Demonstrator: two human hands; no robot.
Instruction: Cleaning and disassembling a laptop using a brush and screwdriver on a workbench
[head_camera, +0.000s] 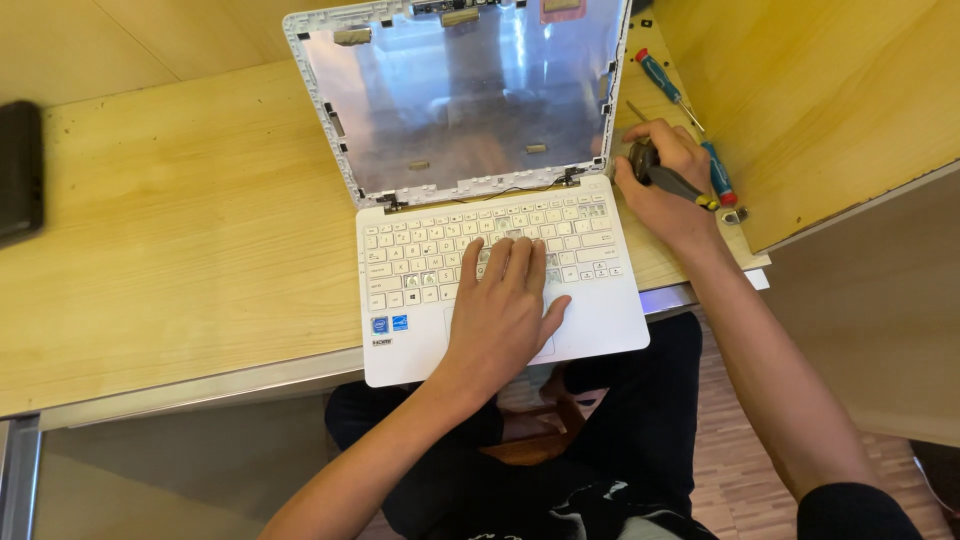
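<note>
Pressing flat on the keyboard (490, 250) of the white laptop (500, 290) with the left hand (505, 305), fingers spread wide, steadying it at the tabletop (180, 230) edge. Gripping a dark-handled screwdriver (665, 180) in the right hand (665, 185), fingers curled tight round it, at three o'clock from the right hinge (572, 177). Standing open at twelve o'clock: the lid shell (460, 90), screen panel already out, bare silvery backing showing. Lying at one o'clock: a blue-and-red screwdriver (665, 85) and another blue one (717, 172). Apparently working in the hinge-area stage of disassembly. Calling next, judging by the pose, for seating the tip squarely in a small screw while holding the base firmly.
</note>
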